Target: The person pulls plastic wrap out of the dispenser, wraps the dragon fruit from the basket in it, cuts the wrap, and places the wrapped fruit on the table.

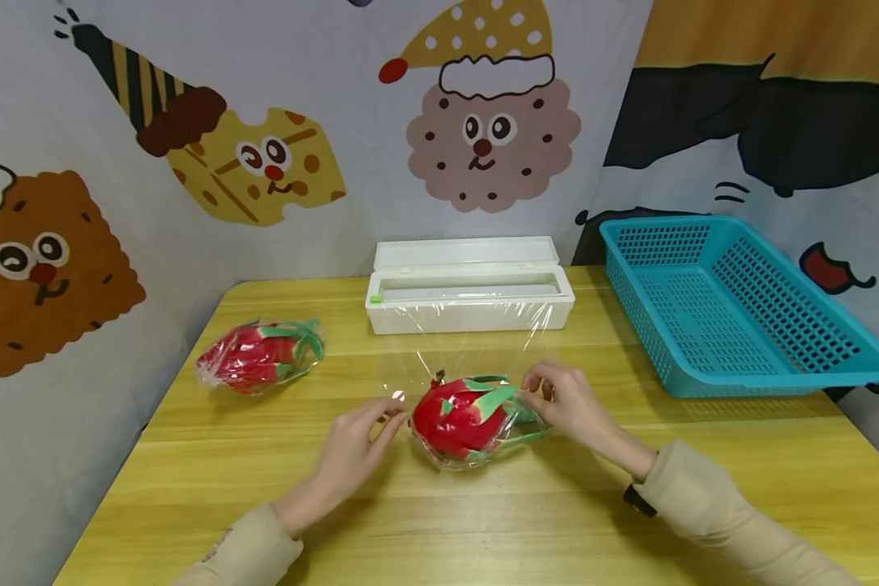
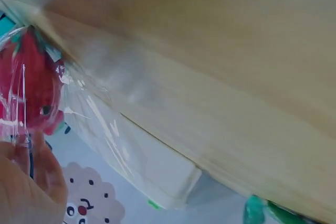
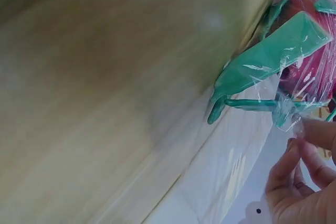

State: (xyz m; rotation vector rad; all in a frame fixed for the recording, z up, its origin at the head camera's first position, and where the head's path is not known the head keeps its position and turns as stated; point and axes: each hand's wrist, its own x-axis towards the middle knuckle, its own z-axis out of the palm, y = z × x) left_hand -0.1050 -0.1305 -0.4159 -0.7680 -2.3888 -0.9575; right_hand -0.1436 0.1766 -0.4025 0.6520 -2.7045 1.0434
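A red dragon fruit with green scales lies on the table, with clear cling film partly over it. At the fruit's left end my left hand pinches the film; in the left wrist view the film runs down to the fingers. On the other side my right hand pinches a gathered bit of film between thumb and fingers, beside the green tips. Film stretches from the fruit back to a white cling film box, whose lid stands raised.
A second dragon fruit, wrapped in film, lies at the left of the wooden table. A turquoise plastic basket stands at the right. Behind the table hangs a cloth printed with cartoon biscuits and cheese.
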